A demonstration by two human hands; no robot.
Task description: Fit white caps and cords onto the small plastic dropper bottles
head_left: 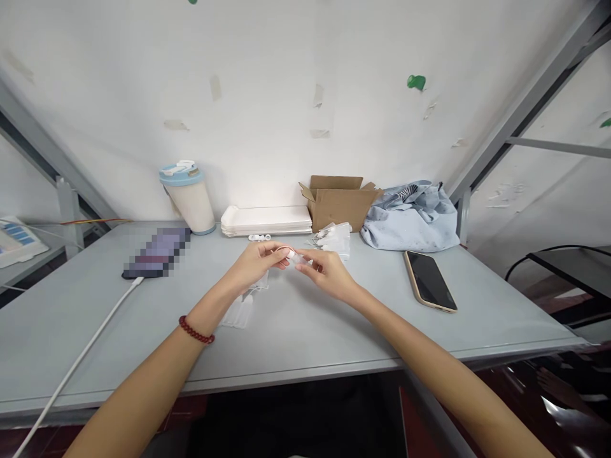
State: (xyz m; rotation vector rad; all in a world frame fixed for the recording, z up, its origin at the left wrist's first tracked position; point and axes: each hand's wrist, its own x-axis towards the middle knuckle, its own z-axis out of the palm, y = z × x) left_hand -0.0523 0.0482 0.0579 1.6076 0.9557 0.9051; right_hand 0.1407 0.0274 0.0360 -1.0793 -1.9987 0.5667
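Observation:
Both hands meet over the middle of the table. Between them is a small translucent piece with a white end (291, 254), and a thin pinkish strand loops above it. My left hand (261, 262) pinches the white end, while my right hand (329, 273) has its fingers closed on the translucent part. The fingers hide much of the piece. Just below my left hand lie several clear flat pieces with white cords (237, 312). A similar bunch of clear pieces (337, 240) rests behind my right hand. Several small white rings (259, 238) sit behind my left hand.
A stack of white trays (267, 221), an open cardboard box (341, 210) and a light blue cloth (410, 222) line the wall. A cup (191, 200) and a charging phone (157, 254) with a white cable stand left. Another phone (431, 282) lies right.

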